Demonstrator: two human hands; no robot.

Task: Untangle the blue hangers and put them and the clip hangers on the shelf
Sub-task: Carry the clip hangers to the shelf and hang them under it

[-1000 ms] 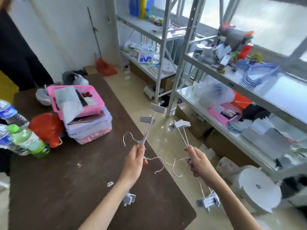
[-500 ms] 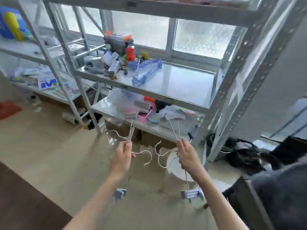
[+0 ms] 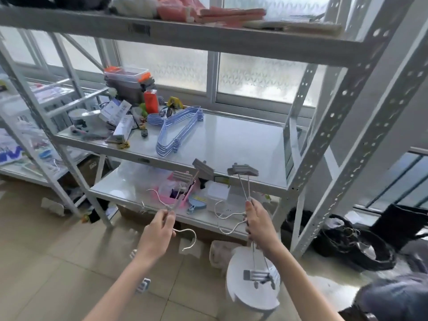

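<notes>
A neat stack of blue hangers (image 3: 177,129) lies flat on the middle level of the grey metal shelf (image 3: 231,144). My left hand (image 3: 159,230) grips white clip hangers (image 3: 185,181) at their middle, grey clips up, hooks curling out to the sides. My right hand (image 3: 257,220) grips another bunch of clip hangers (image 3: 243,172), one clip end up and one hanging below near the stool. Both bunches are held in the air just in front of the shelf's front edge.
The shelf's left half holds a lidded box (image 3: 126,83), an orange carton (image 3: 151,100), small boxes and toys. The lower level carries a pink basket (image 3: 172,193) and clutter. A white round stool (image 3: 252,286) stands below my right hand; dark bags (image 3: 356,242) lie at the right.
My view has swung from the brown table toward the shelf and closed in on it. Both hands still hold the clip hangers, now raised nearer the middle level.
</notes>
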